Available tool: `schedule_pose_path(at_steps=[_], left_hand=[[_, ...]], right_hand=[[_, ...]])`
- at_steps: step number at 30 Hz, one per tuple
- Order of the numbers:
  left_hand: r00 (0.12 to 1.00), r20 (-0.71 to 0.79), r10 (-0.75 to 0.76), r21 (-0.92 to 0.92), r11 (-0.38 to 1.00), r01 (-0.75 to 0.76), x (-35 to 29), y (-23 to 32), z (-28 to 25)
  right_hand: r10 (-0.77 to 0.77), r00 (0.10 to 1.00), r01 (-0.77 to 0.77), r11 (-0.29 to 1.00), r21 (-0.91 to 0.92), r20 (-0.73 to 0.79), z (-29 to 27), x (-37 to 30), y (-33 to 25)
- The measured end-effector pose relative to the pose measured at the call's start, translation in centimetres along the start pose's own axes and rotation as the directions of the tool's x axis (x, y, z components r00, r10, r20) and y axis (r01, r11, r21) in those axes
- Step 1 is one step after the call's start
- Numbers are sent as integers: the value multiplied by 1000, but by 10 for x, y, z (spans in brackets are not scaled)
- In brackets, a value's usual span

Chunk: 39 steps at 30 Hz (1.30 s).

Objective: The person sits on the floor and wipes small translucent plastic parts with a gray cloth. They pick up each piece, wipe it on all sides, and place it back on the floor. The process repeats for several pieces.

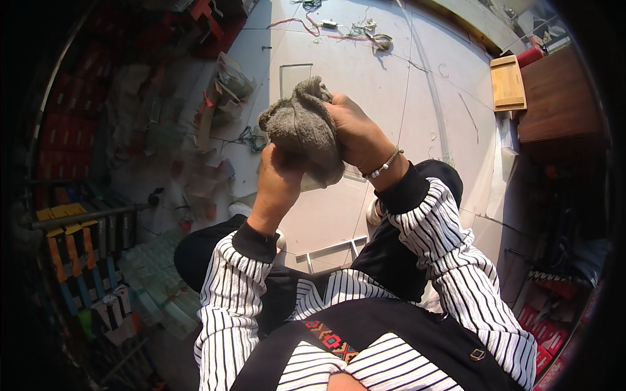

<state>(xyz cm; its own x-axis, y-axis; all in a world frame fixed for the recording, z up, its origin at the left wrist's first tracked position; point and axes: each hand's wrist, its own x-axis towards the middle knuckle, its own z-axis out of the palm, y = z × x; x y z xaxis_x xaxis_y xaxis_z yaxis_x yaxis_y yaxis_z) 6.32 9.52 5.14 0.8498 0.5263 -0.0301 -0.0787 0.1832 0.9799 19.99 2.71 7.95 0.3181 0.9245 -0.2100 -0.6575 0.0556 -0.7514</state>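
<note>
A bunched grey-brown cloth (301, 124) is held up in front of me, above the tiled floor. My left hand (279, 179) grips its lower left part, with the fingers mostly hidden behind the fabric. On the right side, my right hand (358, 130) is closed round the cloth, thumb near its top; a beaded bracelet (383, 164) circles that wrist. Folds of the cloth hang down between the two hands.
Wires and small parts (372, 36) lie on the pale tiles (450, 117) ahead. A small wooden stool (508, 83) stands at the right beside a brown cabinet (561, 98). Red boxes (65, 137) and packaged goods line the left. Clear packages (163, 280) lie near my left knee.
</note>
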Motion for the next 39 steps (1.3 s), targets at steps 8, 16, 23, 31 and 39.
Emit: schedule_pose_path(at_steps=[8,16,23,31,39], left_hand=[[947,300,-113,-241,952,190,-3,14,2],[980,190,59,33,997,-66,3,17,-6],[952,304,-28,-83,995,56,7,18,-8],[966,83,246,445,858,-257,-7,19,4],[886,254,387,485,742,-463,-7,6,2]], right_hand=[[-584,812,566,787,-246,-1,-5,3,-6],[-133,990,135,990,-51,40,-7,-4,12],[-325,946,325,945,48,6,-9,-6,-7],[-549,795,587,803,99,-258,-8,-1,-21],[-432,868,492,815,306,-245,-11,-2,-9]])
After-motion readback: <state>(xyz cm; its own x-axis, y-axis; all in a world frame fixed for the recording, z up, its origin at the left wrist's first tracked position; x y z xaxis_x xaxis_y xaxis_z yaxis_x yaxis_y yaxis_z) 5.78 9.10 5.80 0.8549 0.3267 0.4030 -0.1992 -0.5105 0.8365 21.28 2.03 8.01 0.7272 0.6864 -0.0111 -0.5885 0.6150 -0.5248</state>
